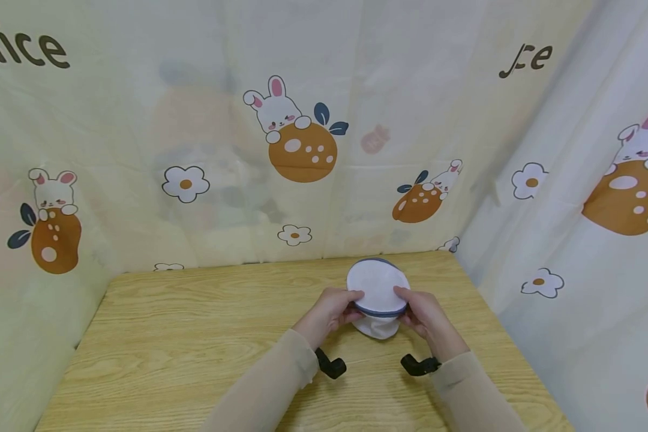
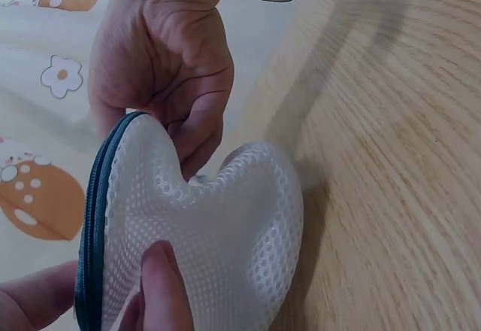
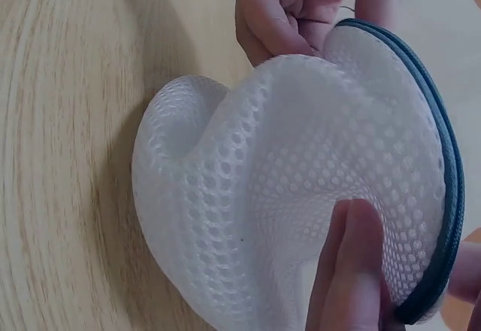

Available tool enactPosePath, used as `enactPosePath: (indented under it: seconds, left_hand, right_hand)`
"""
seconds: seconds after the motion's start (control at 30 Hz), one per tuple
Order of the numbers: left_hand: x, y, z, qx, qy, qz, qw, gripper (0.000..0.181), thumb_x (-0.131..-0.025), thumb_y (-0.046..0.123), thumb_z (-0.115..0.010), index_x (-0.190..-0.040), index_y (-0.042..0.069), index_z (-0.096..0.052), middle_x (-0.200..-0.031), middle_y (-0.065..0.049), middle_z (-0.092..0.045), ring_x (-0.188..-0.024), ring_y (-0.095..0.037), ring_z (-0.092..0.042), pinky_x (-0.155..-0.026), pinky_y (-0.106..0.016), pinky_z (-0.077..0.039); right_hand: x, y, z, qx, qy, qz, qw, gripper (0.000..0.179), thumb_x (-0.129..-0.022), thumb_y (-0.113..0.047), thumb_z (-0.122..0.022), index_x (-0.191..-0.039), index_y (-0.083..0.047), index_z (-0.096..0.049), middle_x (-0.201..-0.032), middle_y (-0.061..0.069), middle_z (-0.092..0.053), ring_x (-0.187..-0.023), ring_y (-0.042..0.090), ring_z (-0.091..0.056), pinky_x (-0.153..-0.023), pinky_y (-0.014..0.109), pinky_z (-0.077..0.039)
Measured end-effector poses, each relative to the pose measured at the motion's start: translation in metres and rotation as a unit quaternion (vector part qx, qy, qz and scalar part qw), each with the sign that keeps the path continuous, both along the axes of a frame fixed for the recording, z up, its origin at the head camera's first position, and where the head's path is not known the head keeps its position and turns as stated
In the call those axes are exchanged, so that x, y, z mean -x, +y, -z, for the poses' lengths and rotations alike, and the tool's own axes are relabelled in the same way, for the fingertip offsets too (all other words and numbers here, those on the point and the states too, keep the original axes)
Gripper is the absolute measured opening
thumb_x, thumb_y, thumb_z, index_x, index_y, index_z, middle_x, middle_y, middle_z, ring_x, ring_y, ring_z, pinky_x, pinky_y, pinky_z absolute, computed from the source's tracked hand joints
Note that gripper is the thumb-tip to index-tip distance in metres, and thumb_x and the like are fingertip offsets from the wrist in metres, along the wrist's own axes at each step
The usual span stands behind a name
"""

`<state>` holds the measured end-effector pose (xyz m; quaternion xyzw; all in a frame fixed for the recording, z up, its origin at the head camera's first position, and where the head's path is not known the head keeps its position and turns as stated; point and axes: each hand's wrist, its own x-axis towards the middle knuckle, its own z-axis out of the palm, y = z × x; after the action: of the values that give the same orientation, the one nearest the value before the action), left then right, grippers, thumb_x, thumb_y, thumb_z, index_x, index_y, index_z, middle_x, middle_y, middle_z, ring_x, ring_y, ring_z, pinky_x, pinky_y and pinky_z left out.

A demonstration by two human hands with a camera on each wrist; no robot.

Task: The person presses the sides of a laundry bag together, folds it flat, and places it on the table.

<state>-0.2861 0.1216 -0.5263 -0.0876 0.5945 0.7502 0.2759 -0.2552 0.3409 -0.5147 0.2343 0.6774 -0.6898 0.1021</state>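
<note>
A white mesh laundry bag with a dark blue zipper edge is held over the far right part of the table. My left hand pinches its left side, thumb on top and fingers beneath. On the opposite side my right hand grips it the same way. The round top faces up, while the soft mesh body sags below, dented and folded, close to the wood. In the left wrist view the right hand shows beyond the bag. Parts of the fingers are hidden behind the mesh.
The wood-grain table extends left and toward me. A curtain printed with rabbits and flowers hangs along the back and both sides. Black camera mounts stick out from both wrists above the table.
</note>
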Motion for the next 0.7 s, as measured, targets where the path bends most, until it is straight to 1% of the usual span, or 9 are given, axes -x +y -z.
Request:
enactPosePath:
  seconds: [0.03,0.1,0.2,0.27,0.37,0.5,0.6,0.7]
  left_hand:
    - [-0.001,0.0,0.0,-0.003,-0.001,0.001,1.0,0.02,-0.098,0.013,-0.077,-0.109,-0.004,-0.074,-0.086,-0.009,-0.075,-0.074,-0.014,-0.075,-0.076,-0.028,-0.067]
    - [-0.003,-0.001,-0.001,-0.008,-0.005,0.003,1.0,0.019,-0.098,0.013,-0.077,-0.107,-0.003,-0.074,-0.086,-0.009,-0.076,-0.074,-0.014,-0.075,-0.077,-0.028,-0.067]
    - [-0.007,-0.003,-0.002,-0.011,-0.009,0.004,0.9999,0.016,-0.097,0.013,-0.079,-0.104,-0.001,-0.075,-0.085,-0.009,-0.076,-0.072,-0.014,-0.074,-0.076,-0.027,-0.066]
    - [-0.01,-0.003,-0.003,-0.014,-0.011,0.005,0.9998,0.015,-0.096,0.013,-0.079,-0.101,-0.001,-0.076,-0.083,-0.008,-0.076,-0.07,-0.013,-0.074,-0.075,-0.027,-0.066]
    - [-0.015,-0.003,-0.004,-0.02,-0.007,0.007,0.9998,0.013,-0.096,0.011,-0.079,-0.099,-0.002,-0.076,-0.083,-0.009,-0.075,-0.07,-0.014,-0.075,-0.076,-0.027,-0.066]
    - [-0.022,-0.002,-0.003,-0.034,-0.007,0.006,0.9994,0.012,-0.097,0.008,-0.077,-0.099,-0.003,-0.076,-0.085,-0.011,-0.075,-0.072,-0.016,-0.076,-0.078,-0.029,-0.067]
    - [-0.025,-0.001,-0.001,-0.045,-0.013,0.0,0.9989,0.012,-0.097,0.007,-0.076,-0.102,-0.004,-0.075,-0.088,-0.012,-0.077,-0.075,-0.017,-0.078,-0.081,-0.03,-0.067]
    - [-0.028,0.0,0.001,-0.051,-0.014,-0.008,0.9986,0.014,-0.099,0.006,-0.074,-0.106,-0.005,-0.074,-0.09,-0.014,-0.079,-0.077,-0.017,-0.079,-0.081,-0.029,-0.066]
  right_hand:
    - [-0.001,-0.001,-0.001,-0.01,0.0,0.001,1.0,0.055,-0.107,-0.031,-0.065,-0.14,0.012,-0.054,-0.076,-0.001,-0.069,-0.059,0.007,-0.058,-0.052,0.018,-0.046]
    - [-0.003,-0.002,-0.002,-0.023,0.004,-0.002,0.9997,0.059,-0.107,-0.032,-0.066,-0.142,0.014,-0.052,-0.077,0.0,-0.069,-0.059,0.007,-0.06,-0.053,0.019,-0.049]
    - [-0.007,-0.003,-0.004,-0.033,0.009,0.0,0.9994,0.066,-0.105,-0.033,-0.069,-0.144,0.016,-0.05,-0.079,0.001,-0.072,-0.065,0.009,-0.068,-0.06,0.022,-0.06]
    - [-0.01,-0.003,-0.005,-0.035,0.009,0.001,0.9993,0.063,-0.105,-0.032,-0.069,-0.141,0.016,-0.052,-0.078,0.002,-0.073,-0.067,0.009,-0.071,-0.063,0.025,-0.063]
    - [-0.016,-0.004,-0.006,-0.042,0.003,0.0,0.9991,0.052,-0.105,-0.031,-0.068,-0.13,0.013,-0.059,-0.073,0.002,-0.073,-0.064,0.01,-0.072,-0.064,0.026,-0.064]
    - [-0.025,-0.006,-0.006,-0.034,-0.002,-0.007,0.9994,0.041,-0.106,-0.03,-0.067,-0.12,0.009,-0.064,-0.071,0.003,-0.074,-0.063,0.012,-0.074,-0.064,0.025,-0.064]
    - [-0.03,-0.007,-0.004,-0.011,-0.002,-0.008,0.9999,0.04,-0.107,-0.029,-0.066,-0.12,0.009,-0.063,-0.072,0.004,-0.075,-0.063,0.012,-0.075,-0.065,0.026,-0.065]
    - [-0.033,-0.008,-0.002,0.014,0.0,-0.002,0.9999,0.037,-0.108,-0.026,-0.065,-0.12,0.009,-0.061,-0.072,0.005,-0.076,-0.063,0.013,-0.076,-0.065,0.026,-0.065]
